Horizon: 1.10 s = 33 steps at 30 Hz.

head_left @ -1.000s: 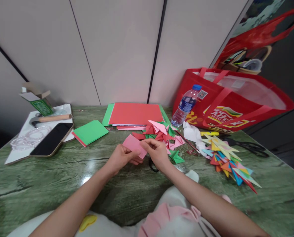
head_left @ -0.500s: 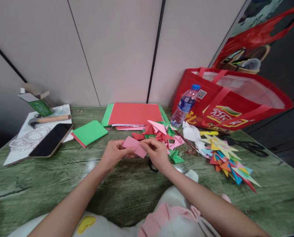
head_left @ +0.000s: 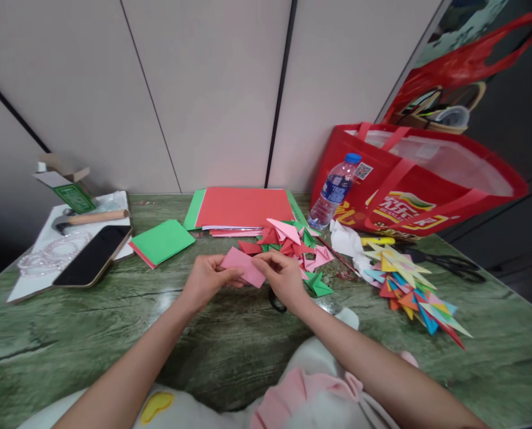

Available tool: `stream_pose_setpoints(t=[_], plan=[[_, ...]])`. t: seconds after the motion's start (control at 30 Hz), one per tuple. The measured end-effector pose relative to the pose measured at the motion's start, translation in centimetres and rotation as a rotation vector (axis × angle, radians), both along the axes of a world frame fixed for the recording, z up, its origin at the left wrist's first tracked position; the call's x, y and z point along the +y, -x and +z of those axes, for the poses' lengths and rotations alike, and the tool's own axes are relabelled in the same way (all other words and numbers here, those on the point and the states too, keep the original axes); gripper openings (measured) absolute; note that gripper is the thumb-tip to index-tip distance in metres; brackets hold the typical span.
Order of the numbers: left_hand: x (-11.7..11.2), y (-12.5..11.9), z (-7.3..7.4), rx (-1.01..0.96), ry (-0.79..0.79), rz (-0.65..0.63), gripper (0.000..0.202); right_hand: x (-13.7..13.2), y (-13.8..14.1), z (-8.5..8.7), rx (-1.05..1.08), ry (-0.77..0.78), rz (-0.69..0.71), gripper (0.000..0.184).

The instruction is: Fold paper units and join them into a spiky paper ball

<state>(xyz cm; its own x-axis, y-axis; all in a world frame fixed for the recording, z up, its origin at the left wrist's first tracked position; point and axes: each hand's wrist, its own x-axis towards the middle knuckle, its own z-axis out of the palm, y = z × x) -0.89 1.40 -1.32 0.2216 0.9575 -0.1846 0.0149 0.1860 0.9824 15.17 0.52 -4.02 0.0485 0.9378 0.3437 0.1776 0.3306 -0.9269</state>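
A small pink piece of paper (head_left: 244, 266) is held up between my two hands, above the front of the table. My left hand (head_left: 212, 273) pinches its left end, thumb on top. At the right end, my right hand (head_left: 282, 275) grips the paper between thumb and fingers. Just behind and to the right lies a pile of folded red, pink and green paper pieces (head_left: 292, 238). Part of a black scissors handle (head_left: 276, 301) shows beneath my right hand; the rest is hidden.
Sheets of red paper (head_left: 248, 205) lie at the back, green cut paper (head_left: 164, 241) left of my hands. Farther left are a phone (head_left: 93, 255), hammer (head_left: 96, 217) and green box (head_left: 74, 195). Rightward stand a bottle (head_left: 335, 193) and red bag (head_left: 391, 185), near colourful folded paper (head_left: 415, 292).
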Motion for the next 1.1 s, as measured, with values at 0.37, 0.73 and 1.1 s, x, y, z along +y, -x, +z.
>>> stream_pose_setpoints(t=[0.37,0.73,1.1], plan=[[0.6,1.0,0.3,-0.007,-0.049,0.015,0.027,0.3,-0.1,-0.3,0.026,0.048,-0.006,0.014],[0.4,0.9,0.4,-0.003,-0.055,0.051,0.028,0.3,-0.1,-0.5,0.018,0.044,0.011,0.018],[0.4,1.5,0.7,0.027,0.045,-0.143,0.032,0.3,-0.1,-1.0,-0.174,-0.034,0.125,0.016]])
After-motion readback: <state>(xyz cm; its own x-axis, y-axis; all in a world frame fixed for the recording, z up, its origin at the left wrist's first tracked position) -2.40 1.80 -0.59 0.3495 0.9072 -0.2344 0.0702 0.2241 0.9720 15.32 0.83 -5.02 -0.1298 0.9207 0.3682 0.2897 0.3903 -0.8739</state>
